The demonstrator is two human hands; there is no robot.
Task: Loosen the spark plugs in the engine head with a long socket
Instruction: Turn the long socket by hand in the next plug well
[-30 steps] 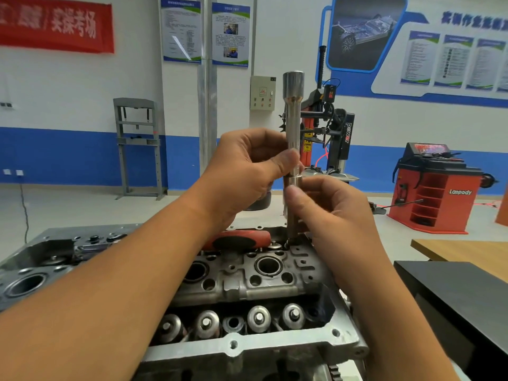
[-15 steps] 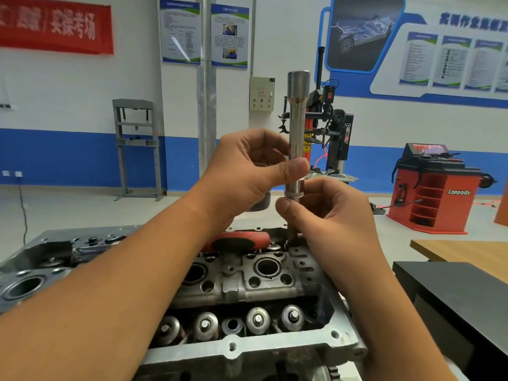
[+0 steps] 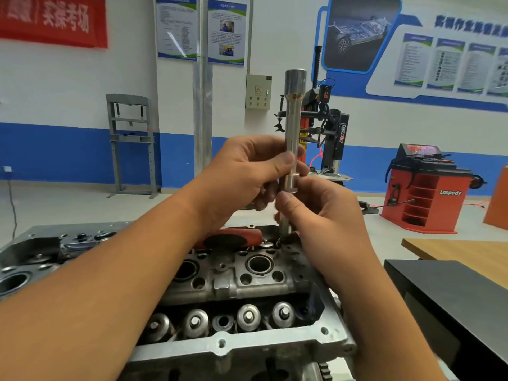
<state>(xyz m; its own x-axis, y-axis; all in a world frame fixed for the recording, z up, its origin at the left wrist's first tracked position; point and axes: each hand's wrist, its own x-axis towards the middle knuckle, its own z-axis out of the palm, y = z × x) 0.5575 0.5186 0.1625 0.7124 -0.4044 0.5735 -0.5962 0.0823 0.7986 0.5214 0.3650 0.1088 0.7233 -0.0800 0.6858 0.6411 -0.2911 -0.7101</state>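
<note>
Left hand pinches the long silver steel socket mid-shaft, thumb in front. Right hand grips its wider lower collar. Socket upright above the grey aluminium engine head, over its far right corner; red-handled tool lies behind.

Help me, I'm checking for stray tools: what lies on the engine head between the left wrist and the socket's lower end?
In the head view, a red-and-black tool handle lies on the engine head there, behind the left hand holding the long socket.
</note>
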